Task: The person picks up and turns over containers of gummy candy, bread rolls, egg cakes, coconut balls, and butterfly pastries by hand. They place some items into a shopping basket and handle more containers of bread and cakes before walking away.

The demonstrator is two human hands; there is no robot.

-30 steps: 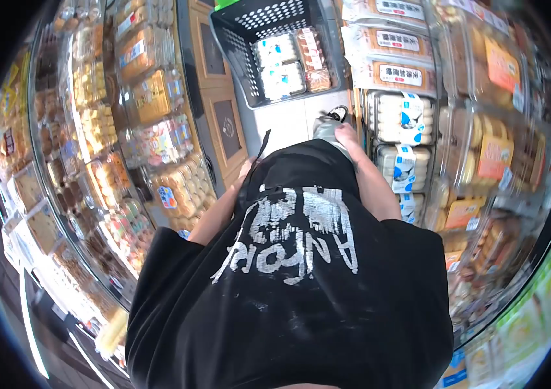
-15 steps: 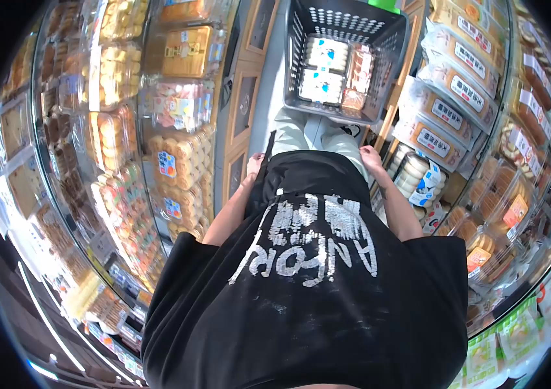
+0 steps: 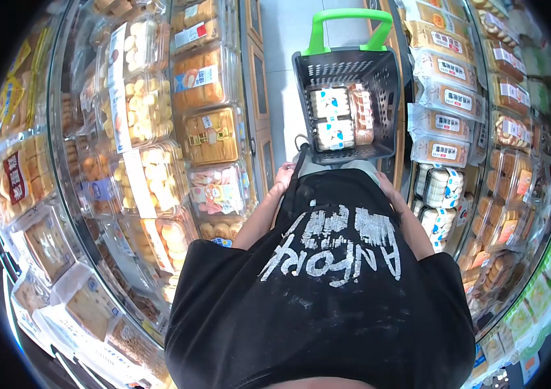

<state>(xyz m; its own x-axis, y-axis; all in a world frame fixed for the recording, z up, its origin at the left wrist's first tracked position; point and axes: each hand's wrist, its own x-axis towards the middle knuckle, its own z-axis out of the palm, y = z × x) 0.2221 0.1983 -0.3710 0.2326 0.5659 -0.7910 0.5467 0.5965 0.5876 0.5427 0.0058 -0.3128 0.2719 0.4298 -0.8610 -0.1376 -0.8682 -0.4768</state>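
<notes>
My left hand [image 3: 284, 175] hangs low at my left side, right beside a black strap [image 3: 297, 170] with a small ring at its end. On the other side my right hand [image 3: 385, 184] hangs by my light trousers, its fingers small and foreshortened. Ahead of my legs stands a dark grey shopping basket [image 3: 382, 91] with perforated walls and a raised green handle [image 3: 353, 13]. Inside it lie two clear packs of white buns [image 3: 331, 104] with blue-and-white labels, and brown packaged pastries [image 3: 361, 113] alongside them. Neither hand touches the basket.
Shelves of boxed breads and pastries [image 3: 142, 107] line my left. To the right are bagged loaves [image 3: 447, 97], packs of white buns [image 3: 437, 185] and clear boxes of brown cakes [image 3: 509, 168]. A pale tiled floor [image 3: 280, 39] runs between the shelves.
The basket sits lower in view, and its green handle shows fully now. Shelf goods have shifted as the view moved. Both hands appear further right and lower, still at my sides.
</notes>
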